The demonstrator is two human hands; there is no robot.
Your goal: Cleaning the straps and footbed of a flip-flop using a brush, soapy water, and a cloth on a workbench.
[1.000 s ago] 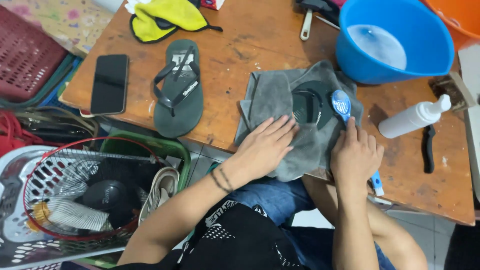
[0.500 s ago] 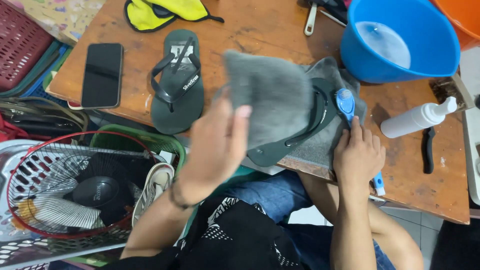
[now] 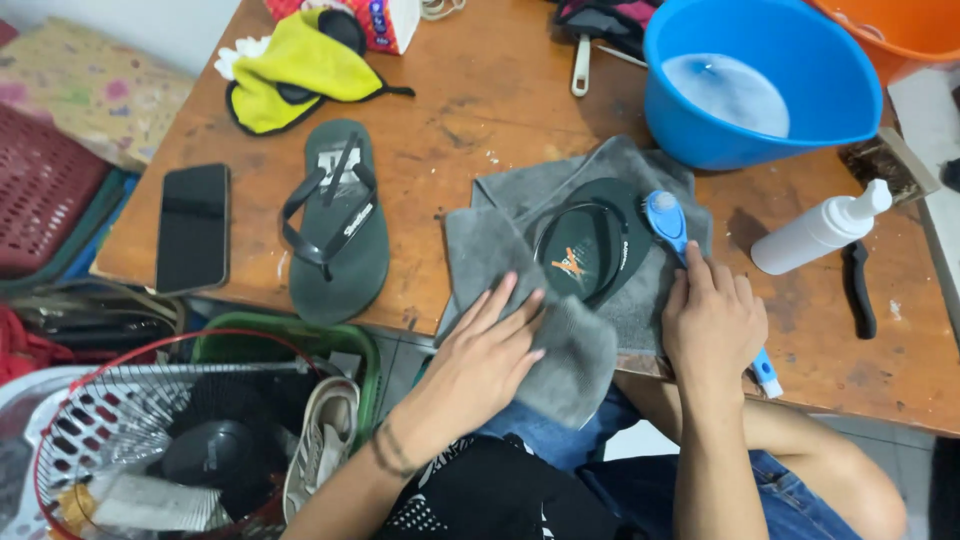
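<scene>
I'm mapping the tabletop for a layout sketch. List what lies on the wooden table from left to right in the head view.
Black phone → green flip-flop → left hand on the grey towel → second flip-flop in the towel → right hand holding the blue brush → white pump bottle → black tool.

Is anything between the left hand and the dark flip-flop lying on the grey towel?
Yes. A folded flap of the grey cloth towel covers the heel end of the dark green rubber flip-flop, and the left hand presses on that flap, not the sandal.

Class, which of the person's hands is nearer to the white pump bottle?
Right. The right hand lies on the blue brush, just left of the white pump bottle; the left hand presses the grey cloth farther left.
</scene>
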